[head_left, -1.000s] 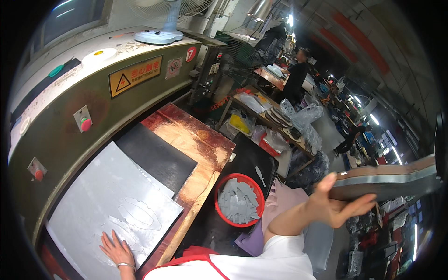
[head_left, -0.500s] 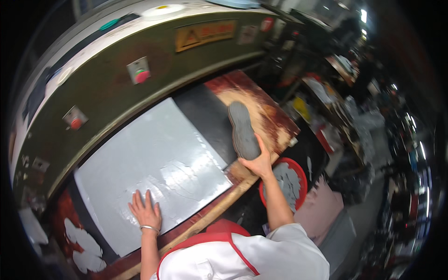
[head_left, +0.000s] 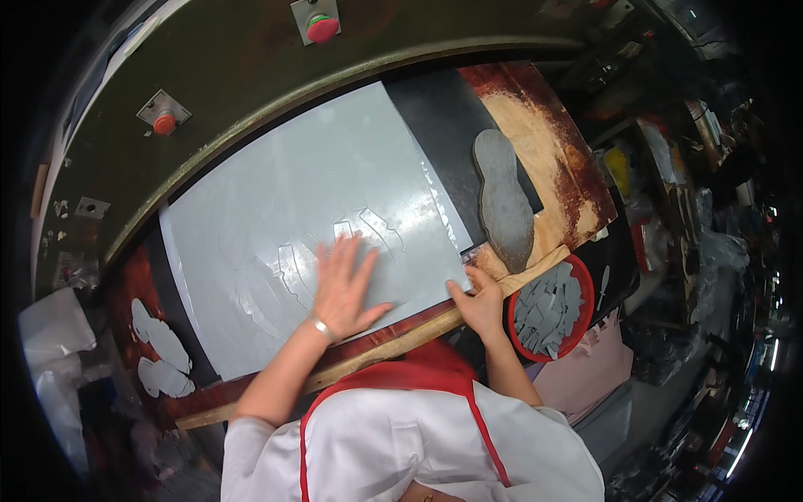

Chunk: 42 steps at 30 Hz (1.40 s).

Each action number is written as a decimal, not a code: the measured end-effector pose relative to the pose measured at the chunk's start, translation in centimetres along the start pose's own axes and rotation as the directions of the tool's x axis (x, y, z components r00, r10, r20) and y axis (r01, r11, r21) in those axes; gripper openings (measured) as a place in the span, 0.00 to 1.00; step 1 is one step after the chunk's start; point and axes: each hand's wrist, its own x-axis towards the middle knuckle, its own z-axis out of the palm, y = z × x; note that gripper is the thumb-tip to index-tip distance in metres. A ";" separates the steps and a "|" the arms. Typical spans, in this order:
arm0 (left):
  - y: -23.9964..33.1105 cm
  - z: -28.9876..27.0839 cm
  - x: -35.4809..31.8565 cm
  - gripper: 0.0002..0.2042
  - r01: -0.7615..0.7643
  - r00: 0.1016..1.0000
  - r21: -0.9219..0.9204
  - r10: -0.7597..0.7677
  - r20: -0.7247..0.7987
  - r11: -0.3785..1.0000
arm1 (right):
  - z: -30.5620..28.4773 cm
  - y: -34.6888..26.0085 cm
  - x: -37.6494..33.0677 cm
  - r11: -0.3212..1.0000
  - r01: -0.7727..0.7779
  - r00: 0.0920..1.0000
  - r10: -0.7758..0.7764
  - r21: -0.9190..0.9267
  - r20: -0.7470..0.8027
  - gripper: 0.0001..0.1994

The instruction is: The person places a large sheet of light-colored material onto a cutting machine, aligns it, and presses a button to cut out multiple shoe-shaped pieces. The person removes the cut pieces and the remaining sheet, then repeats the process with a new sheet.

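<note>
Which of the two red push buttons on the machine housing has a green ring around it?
The upper red button, near the top edge; the lower-left red button shows none.

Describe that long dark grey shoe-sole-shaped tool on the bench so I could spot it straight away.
Start at the big pale grey sheet under the left hand. Just past its right edge, on the worn brown board, lies the sole-shaped cutter, beyond the right hand. It is one dark, thick piece, unlike the thin grey cut-outs heaped in the red bowl.
</note>
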 end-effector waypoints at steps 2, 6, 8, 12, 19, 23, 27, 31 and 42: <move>0.4 0.7 2.3 0.42 -0.090 0.991 -0.076 0.097 0.097 0.993 | 0.6 0.2 -1.0 0.892 -0.128 0.987 0.073 0.434 0.141 0.13; -0.1 0.6 3.8 0.40 -0.186 0.964 -0.238 0.224 0.143 0.953 | 2.4 -0.6 -3.8 0.570 -0.547 0.833 0.303 0.613 0.462 0.18; -0.6 0.1 3.4 0.39 -0.231 0.939 -0.296 0.292 0.180 0.927 | 4.1 -0.7 -4.7 0.463 -0.479 0.866 0.111 0.746 0.487 0.16; -1.5 0.5 2.7 0.38 -0.269 0.934 -0.375 0.335 0.122 0.887 | 6.7 -0.5 -4.7 0.352 -0.430 0.891 0.019 0.831 0.453 0.16; -2.6 0.7 3.1 0.14 0.283 0.958 -0.673 -0.234 0.165 0.683 | 7.6 0.1 -4.0 0.670 -0.335 0.942 0.243 0.662 0.231 0.18; -5.9 -8.7 7.3 0.18 0.083 0.651 -0.801 -0.641 -0.407 0.593 | 7.1 1.1 -3.7 0.603 -0.385 0.922 0.276 0.699 0.270 0.19; -9.2 -18.4 8.9 0.11 -0.385 0.681 -0.743 -0.375 -0.629 0.547 | 7.1 1.8 -4.1 0.543 -0.413 0.911 0.244 0.731 0.333 0.19; -9.4 -16.2 4.5 0.11 -0.066 0.805 -0.271 -0.110 -0.584 0.960 | 8.8 1.9 -5.8 0.534 -0.493 0.859 0.178 0.686 0.479 0.18; -14.2 -15.7 3.2 0.16 -0.166 0.744 -0.718 -0.393 -0.541 0.676 | 13.6 2.5 -7.2 0.423 -0.684 0.718 0.248 0.594 0.650 0.27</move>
